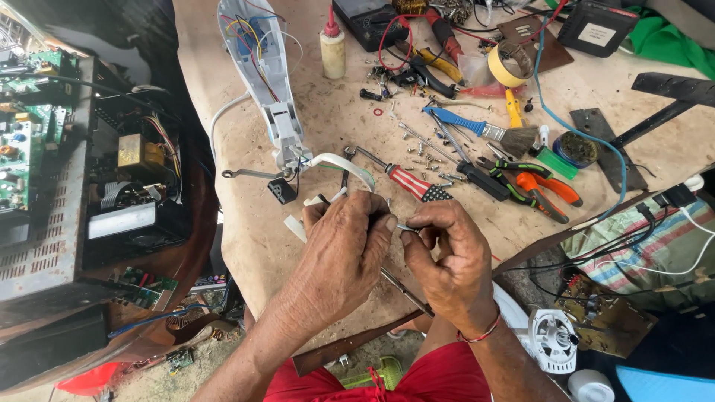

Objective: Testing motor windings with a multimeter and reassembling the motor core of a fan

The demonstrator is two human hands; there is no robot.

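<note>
At six o'clock on the worn tabletop (313,126), the left hand (344,253) and right hand (447,253) meet, both pinched shut on a small metal part (406,227) between the fingertips. Toward twelve stand a squeeze bottle (332,46) with a red tip and an opened white appliance housing (261,59) holding coloured wires. Around two o'clock lie pliers (544,186), a brush (484,128) and scattered screws (424,149); an open metal chassis (45,186) sits at nine.

Both hands together, left (344,249), right (447,253), fingertips pinched
</note>
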